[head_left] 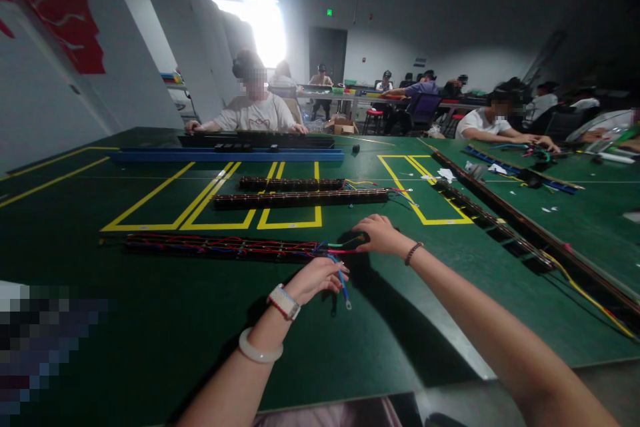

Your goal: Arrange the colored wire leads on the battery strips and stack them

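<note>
"While the left hand (320, 280) bends loosely at the blue lead (343, 282), grip unclear, the right hand (381, 235) pinches red and green wires (345, 251). Wired black strip (220, 247): just left, near side of green table (165, 300)."

"Risk?"

"Hard tug could strain wire joints, I'd judge; dangling ring terminal (349, 305) might snag."

"Obstacles?"

"Two dark strips (300, 199) beyond, across yellow tape (215, 228), blocking a far-ward slide. Farther: blue rail (225, 156), then co-worker (257, 110)."

readable text: none | green sign (329, 13), back wall (390, 20): too small
</note>
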A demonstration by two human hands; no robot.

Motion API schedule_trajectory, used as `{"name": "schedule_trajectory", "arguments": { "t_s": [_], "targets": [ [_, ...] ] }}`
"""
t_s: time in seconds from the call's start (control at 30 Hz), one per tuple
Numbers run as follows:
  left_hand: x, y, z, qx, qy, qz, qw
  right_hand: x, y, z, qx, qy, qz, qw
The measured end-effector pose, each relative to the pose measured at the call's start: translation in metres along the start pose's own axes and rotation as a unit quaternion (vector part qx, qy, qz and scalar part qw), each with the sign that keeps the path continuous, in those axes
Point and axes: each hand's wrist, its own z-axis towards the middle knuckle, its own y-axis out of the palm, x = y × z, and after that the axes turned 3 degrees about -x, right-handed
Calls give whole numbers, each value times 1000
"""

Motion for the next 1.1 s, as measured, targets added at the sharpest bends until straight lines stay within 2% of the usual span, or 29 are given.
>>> {"name": "schedule_trajectory", "arguments": {
  "t_s": [0.13, 0.27, 0.53, 0.83, 1.1],
  "targets": [
    [0, 5, 1, 4, -1, -42, 999, -3, 6, 8, -62, -34, -26, 997],
    [-5, 11, 4, 44, 5, -47, 998, -11, 0, 12, -99, -42, -47, 993],
    [-11, 25, 9, 58, 46, -160, 984, -28, -17, 1, -159, -21, 19, 987],
    [-11, 36, 11, 79, 34, -246, 966, -41, -15, -13, -172, 18, 98, 980],
    [-15, 39, 12, 89, 37, -221, 970, -48, -24, -17, -181, 24, 111, 977]
  ]
}}
